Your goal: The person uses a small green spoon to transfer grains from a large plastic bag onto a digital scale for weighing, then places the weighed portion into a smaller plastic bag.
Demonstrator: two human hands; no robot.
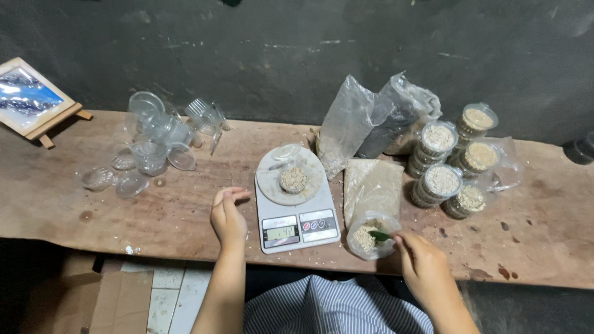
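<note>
A white kitchen scale (296, 201) stands on the wooden bench, with a small clear cup of pale grain (293, 179) on its round plate. My left hand (228, 214) rests just left of the scale, fingers loosely curled, holding nothing. My right hand (424, 263) is at the mouth of an open plastic bag of grain (370, 199) to the right of the scale. Its fingers pinch a small green scoop (379, 235) dipped into the bag's opening.
Several empty clear cups and lids (153, 143) lie scattered at the back left. Stacks of filled, lidded cups (450, 164) stand at the right. Two more plastic bags (377, 120) lean against the dark wall. A framed panel (32, 97) sits far left; cardboard (119, 302) lies below the bench.
</note>
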